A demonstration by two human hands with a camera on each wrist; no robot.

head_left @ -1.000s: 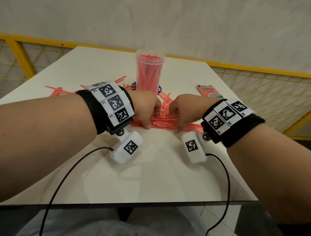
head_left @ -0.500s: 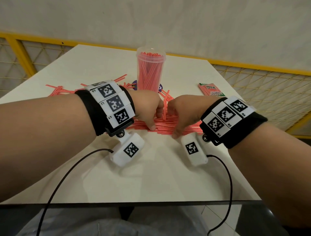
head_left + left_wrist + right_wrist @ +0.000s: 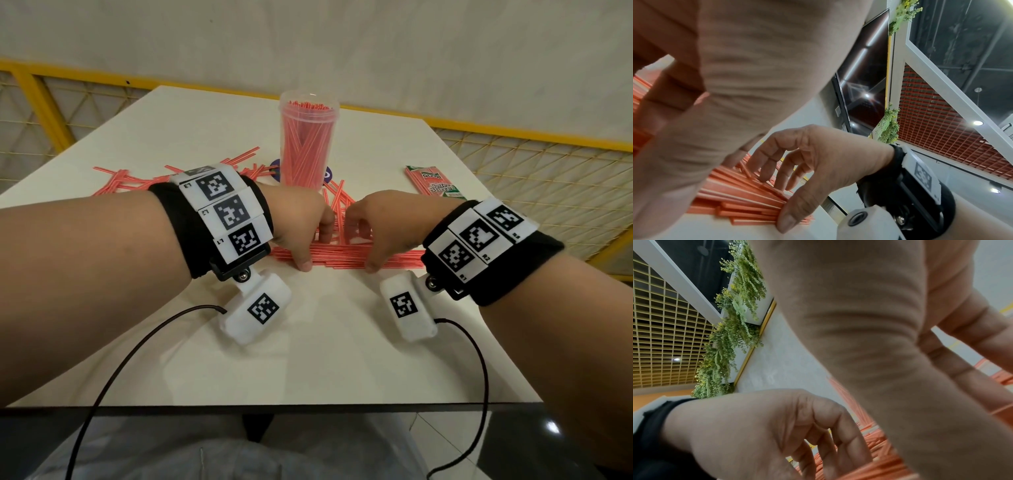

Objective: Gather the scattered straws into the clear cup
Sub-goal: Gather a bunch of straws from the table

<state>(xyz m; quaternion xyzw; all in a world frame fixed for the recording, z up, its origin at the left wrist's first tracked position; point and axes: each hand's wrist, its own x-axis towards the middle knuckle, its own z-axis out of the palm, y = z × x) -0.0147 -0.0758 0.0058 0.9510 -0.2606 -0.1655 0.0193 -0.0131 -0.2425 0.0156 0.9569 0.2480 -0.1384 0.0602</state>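
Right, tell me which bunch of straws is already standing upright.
The bunch inside the clear cup at the table's far middle stands upright; the pile under both hands and the loose straws at far left lie flat.

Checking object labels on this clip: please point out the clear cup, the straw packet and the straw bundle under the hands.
clear cup [image 3: 307, 147], head view, on its straw-filled wall.
straw packet [image 3: 432, 181], head view, on its printed face.
straw bundle [image 3: 337, 257], head view, on the straws between the two thumbs.
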